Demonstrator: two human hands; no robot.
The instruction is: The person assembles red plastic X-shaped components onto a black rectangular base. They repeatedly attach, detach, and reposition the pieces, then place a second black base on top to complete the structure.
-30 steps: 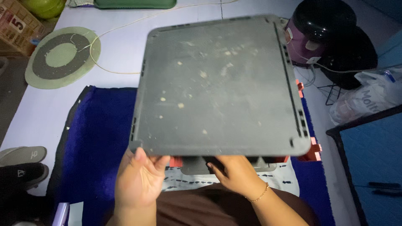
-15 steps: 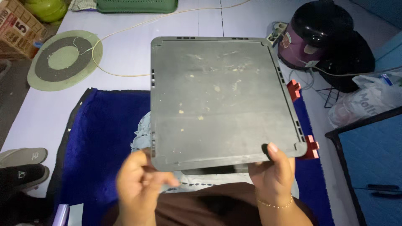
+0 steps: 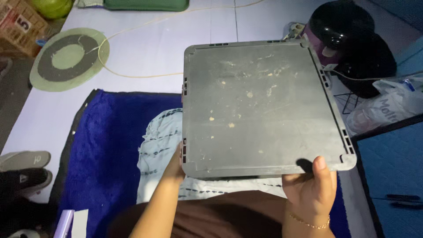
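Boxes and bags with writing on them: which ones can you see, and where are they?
Cardboard box: top left corner, brown with a red and white printed patch.
Plastic bag: right edge, beside the black round appliance, crinkly, clear-white with dark lettering.
The grey panel held by the left hand and right hand shows no label.

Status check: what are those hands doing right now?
Left hand grips the grey panel's near-left edge. Right hand holds its near-right corner, thumb on top. Panel over blue rug, nothing blocking.
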